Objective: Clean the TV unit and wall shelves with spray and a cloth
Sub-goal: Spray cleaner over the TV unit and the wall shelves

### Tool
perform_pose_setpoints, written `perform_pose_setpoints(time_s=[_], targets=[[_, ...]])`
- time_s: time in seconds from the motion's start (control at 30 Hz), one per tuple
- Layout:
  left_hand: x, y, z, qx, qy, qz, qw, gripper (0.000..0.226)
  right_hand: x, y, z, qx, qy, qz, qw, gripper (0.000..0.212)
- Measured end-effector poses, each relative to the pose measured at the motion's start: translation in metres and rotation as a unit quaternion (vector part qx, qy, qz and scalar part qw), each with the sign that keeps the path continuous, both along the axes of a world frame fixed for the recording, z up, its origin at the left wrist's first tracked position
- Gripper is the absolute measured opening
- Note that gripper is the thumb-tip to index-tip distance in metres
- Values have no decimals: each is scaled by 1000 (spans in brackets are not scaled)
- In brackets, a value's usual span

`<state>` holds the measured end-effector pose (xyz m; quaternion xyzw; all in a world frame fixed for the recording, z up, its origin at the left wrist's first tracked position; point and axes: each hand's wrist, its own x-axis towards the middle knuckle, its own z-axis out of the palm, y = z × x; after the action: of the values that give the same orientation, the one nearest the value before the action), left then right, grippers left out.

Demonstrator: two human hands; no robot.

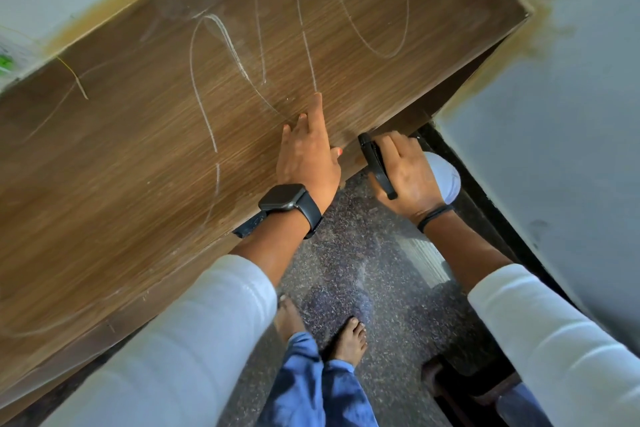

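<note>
Seen from the head camera, looking down: a brown wood-grain TV unit top [145,156] runs diagonally across the view, marked with pale looping scratch lines [207,80], set against a grey-white wall [554,97]. The left hand [306,156], wearing a black smartwatch [285,203], lies flat on the wood near its front edge, fingers straight. The right hand [407,173] grips a spray bottle [445,177] by its black trigger head, just beyond the unit's edge. Below, bare feet stand on a dark speckled stone floor [398,305].
</note>
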<state>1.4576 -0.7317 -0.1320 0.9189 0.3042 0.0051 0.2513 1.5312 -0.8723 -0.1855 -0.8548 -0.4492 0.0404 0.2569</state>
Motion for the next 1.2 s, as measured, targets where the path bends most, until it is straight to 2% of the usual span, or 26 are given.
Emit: perform_pose_setpoints(time_s=[0.17, 0.33, 0.47, 0.63, 0.9, 1.03, 1.2], targets=[[6, 0, -2, -5, -13, -35, 999, 82, 10, 0, 8, -1, 31, -38, 999, 30], [26, -2, -2, -23, -31, -55, 998, 77, 17, -10, 17, -15, 11, -52, 998, 22], [46, 3, 2, -26, -34, -69, 997, 76, 33, -13, 24, -29, 15, -55, 998, 28], [73, 12, 8, -25, -27, -84, 996, 76, 48, -7, 31, -31, 36, -89, 995, 26], [96, 15, 6, -19, -12, -120, 993, 75, 71, -17, 43, 47, 92, -189, 977, 19], [107, 21, 9, -33, -4, -109, 994, 74, 101, -16, 61, 72, 94, -235, 965, 17], [123, 37, 18, -49, 3, -64, 997, 74, 143, 8, 88, 54, 132, -227, 963, 20]])
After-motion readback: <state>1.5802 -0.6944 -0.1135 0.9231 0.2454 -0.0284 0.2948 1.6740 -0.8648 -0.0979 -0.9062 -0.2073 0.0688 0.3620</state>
